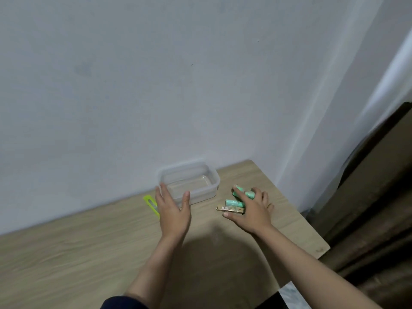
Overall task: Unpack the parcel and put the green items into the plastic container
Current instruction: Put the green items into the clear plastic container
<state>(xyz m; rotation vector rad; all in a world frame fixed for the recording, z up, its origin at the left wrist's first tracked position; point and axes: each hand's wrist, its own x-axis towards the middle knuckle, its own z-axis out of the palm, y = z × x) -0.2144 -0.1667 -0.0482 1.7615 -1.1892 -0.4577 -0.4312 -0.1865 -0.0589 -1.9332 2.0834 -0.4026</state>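
The left hand (172, 214) is reaching out flat over the wooden table (78, 253), fingers straight and held together, thumb spread wide to the right. It is holding nothing; its fingertips and thumb tip are lying against the near wall of the plastic container (207, 172), though whether they are pressing it or only hovering there is unclear. The container is a clear, shallow rectangular tub with rounded corners and a thicker rim, and it is sitting with nothing in it at the far side of the table, close to the pale wall (178, 74).

The right hand (254, 208) is spreading open over the small items to the right of the container, fingers fanned apart and not closed on anything. Its index finger is lying across the far green roll (247, 194), a smooth mint-green cylinder. A 2nd green roll (233, 202) is lying just nearer, its left end showing beyond the hand. Nearest of the 3 is a slim brown box (229, 208) with printed markings, lying by the thumb. A ring is showing on one finger.

Left of the left hand, a yellow-green utility knife (150, 202) is lying flat, partly hidden by the hand. The tabletop is showing a light oak grain and a rounded far right corner.
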